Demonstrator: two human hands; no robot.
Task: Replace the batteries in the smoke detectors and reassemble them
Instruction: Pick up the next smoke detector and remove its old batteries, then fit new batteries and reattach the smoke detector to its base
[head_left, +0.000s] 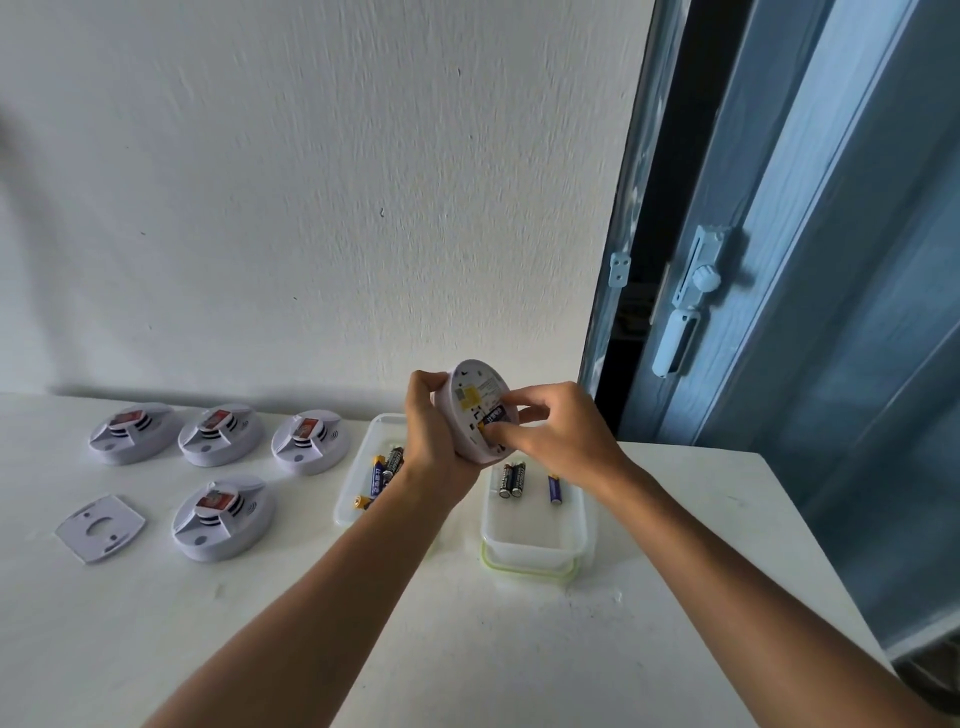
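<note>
Left hand (434, 426): fingers curled round the open smoke detector (475, 415), held tilted above the table's (467, 623) far edge.
Right hand (545, 423): fingertips pinched on a battery (493, 418) in its compartment.
Containers: left tub (349, 506) and right tub (532, 535) each hold loose batteries.
Far left: four detectors, one mounting plate (100, 527).

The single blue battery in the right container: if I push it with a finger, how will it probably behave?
The blue battery is a smooth cylinder lying on its side, so it will probably roll sideways. The right container has low walls, which should stop it. It looks rigid and small, likely easy to pinch.
</note>
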